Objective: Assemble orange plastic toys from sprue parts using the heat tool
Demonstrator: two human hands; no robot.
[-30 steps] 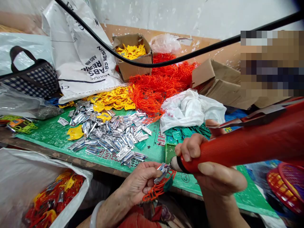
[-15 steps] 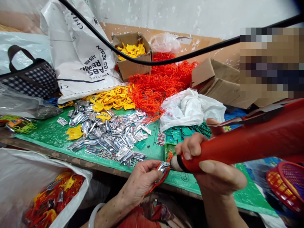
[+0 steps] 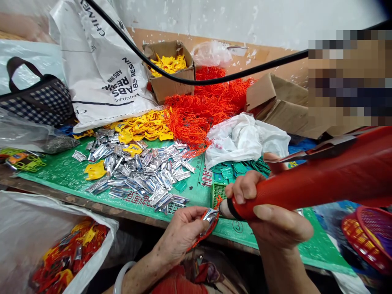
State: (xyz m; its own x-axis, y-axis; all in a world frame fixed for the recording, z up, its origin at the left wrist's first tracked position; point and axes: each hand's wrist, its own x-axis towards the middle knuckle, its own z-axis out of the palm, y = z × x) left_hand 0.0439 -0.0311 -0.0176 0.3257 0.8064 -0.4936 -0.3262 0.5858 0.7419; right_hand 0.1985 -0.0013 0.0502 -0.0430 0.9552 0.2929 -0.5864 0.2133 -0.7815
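On the near side of a small green basket [image 3: 214, 201] on the desk [image 3: 196, 192], the left hand [image 3: 179, 229] pinches a silver plate [image 3: 210, 216] and an orange-red piece [image 3: 211, 233]. The right hand [image 3: 280, 224] clasps a red tool [image 3: 315, 179], slanting rightward from its pale tip beside the plate; contact is unclear.

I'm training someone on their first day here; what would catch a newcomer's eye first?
Probably the big red cylindrical tool slanting in from the right, gripped in the right hand. Next, the vivid heap of orange-red plastic pieces at the back middle of the table, and the shiny scatter of silvery metal plates in front of it, to the left.
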